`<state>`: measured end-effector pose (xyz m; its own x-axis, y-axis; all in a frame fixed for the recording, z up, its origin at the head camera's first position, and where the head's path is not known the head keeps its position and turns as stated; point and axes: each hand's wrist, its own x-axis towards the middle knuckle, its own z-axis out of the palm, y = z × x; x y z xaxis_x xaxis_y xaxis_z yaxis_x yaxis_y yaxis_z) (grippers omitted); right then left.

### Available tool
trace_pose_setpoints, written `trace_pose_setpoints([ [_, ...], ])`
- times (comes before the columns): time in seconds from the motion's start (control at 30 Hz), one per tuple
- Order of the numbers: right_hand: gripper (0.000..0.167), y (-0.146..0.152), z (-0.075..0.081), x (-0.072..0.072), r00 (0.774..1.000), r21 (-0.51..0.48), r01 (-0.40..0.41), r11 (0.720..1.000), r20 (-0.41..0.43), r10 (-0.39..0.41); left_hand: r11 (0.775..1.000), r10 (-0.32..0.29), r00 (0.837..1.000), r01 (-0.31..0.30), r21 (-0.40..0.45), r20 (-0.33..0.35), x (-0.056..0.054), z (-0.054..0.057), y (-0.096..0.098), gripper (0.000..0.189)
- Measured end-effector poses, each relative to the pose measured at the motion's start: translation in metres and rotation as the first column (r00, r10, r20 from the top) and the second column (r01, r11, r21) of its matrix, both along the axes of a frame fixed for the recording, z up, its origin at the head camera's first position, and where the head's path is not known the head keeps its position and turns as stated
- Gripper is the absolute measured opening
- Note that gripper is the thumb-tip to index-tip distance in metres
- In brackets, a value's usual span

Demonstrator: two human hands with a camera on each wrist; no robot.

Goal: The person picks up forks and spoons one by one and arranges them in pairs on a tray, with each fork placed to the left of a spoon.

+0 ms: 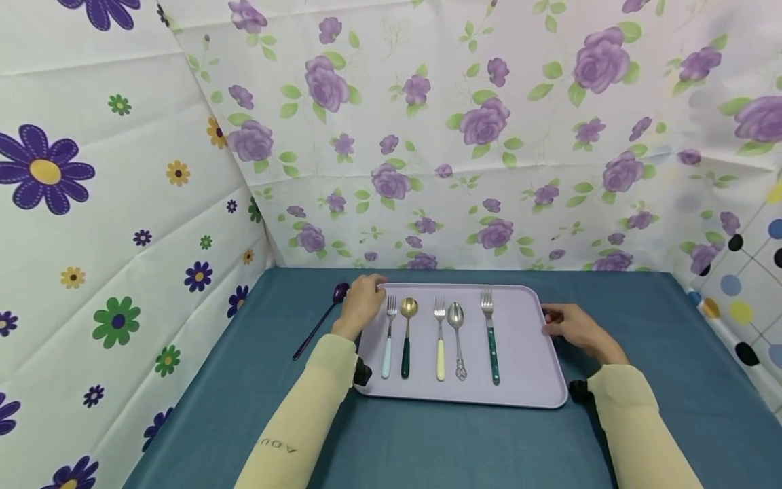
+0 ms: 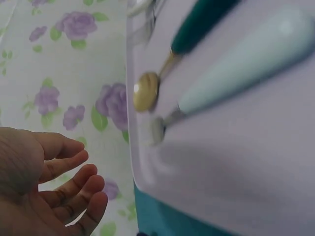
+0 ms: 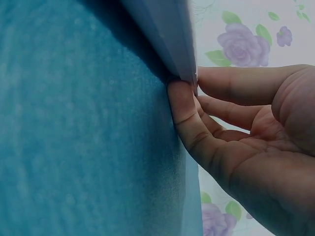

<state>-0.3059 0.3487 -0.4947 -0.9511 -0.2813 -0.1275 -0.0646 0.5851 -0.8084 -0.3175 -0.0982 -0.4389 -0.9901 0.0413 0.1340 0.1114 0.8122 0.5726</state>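
Note:
A pale lilac tray (image 1: 427,391) lies on the table, holding a light-blue-handled fork (image 1: 387,346), a gold spoon (image 1: 406,336) with a dark green handle, a yellow-handled fork (image 1: 440,346), an ornate silver spoon (image 1: 457,333) and a green-handled fork (image 1: 492,346). My left hand (image 1: 360,307) is by the tray's far left corner. In the left wrist view its fingers (image 2: 91,199) are loosely bent, with a gap between them and the rim. At the right edge, my right hand (image 1: 577,328) pinches the tray rim (image 3: 179,44) between thumb and fingers.
Left of the tray, a dark purple long-handled spoon (image 1: 324,322) lies on the blue-green tablecloth (image 1: 464,448). Flowered sheets (image 1: 427,231) rise behind and at the left; a dotted sheet (image 1: 748,285) hangs at the right.

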Motion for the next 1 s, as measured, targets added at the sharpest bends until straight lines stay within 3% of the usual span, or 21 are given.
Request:
trace_pose_setpoints([
  [0.3, 0.061, 0.001, 0.001, 0.000, 1.000, 0.001, -0.003, 1.000, -0.002, 0.003, 0.997, 0.067, 0.998, -0.067, -0.034, 0.004, 0.001, -0.007, -0.024, 0.033],
  [1.0, 0.061, 0.002, 0.001, 0.001, 1.000, 0.001, -0.001, 1.000, -0.005, 0.001, 0.990, 0.096, 0.995, -0.096, -0.099, -0.007, 0.005, -0.022, -0.059, 0.034],
])
